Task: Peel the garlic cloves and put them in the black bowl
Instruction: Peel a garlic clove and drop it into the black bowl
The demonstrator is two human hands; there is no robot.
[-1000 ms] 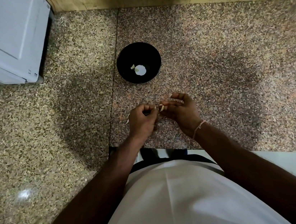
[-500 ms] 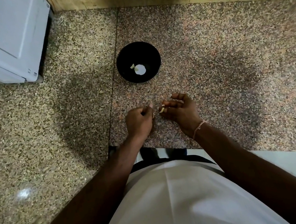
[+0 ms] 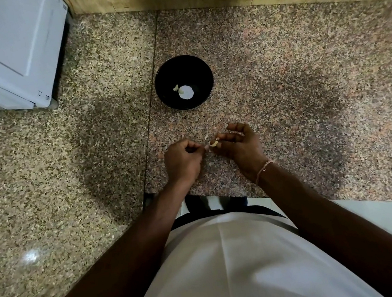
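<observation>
Over the granite worktop (image 3: 279, 67), our right hand (image 3: 240, 146) pinches a garlic clove (image 3: 214, 142) in its fingertips, while our left hand (image 3: 183, 161), fingers curled, pulls a strip of skin (image 3: 206, 139). The black bowl (image 3: 200, 69), beyond our hands, holds a peeled clove (image 3: 176, 88).

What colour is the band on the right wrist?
Pale pink, a thin wristband just behind the right hand; the head view shows it.

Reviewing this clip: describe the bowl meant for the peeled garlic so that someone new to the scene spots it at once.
On the speckled granite counter, beyond the left hand and right hand, stands a round black bowl beside the seam between the slabs. It is the only dish there, dark against the stone, with pale bits in its bottom.
</observation>
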